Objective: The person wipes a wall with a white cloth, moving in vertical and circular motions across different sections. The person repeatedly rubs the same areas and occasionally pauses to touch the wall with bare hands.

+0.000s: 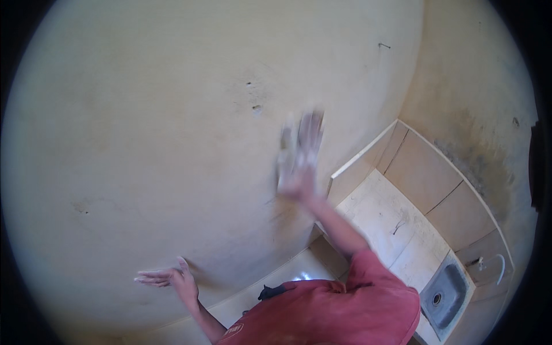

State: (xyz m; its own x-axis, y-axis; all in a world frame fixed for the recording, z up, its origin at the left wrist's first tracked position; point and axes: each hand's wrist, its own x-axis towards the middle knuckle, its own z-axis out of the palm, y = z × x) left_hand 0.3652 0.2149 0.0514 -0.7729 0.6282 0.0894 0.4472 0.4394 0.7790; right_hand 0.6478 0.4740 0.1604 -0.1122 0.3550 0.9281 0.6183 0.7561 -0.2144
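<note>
My right hand [302, 158], blurred and whitened, is at the beige wall [155, 115] with its fingers stretched upward. A pale flat thing [286, 149] shows along the hand's left side, apparently held under it, too blurred to name. My left hand [167, 277], with pale dust on it, is lower on the wall at the left, fingers stretched out flat and nothing visible in it. The wall has small chipped holes [257, 108] and dark smudges above and left of my right hand. My red shirt [339, 310] fills the lower middle.
At the right, a pale tiled counter [362, 201] with a raised backsplash [425, 178] holds a steel sink [448, 287], beside a tap [477, 261] with a white pipe. The stained side wall [477, 115] meets mine at a corner. A dark object [270, 292] shows behind my shirt.
</note>
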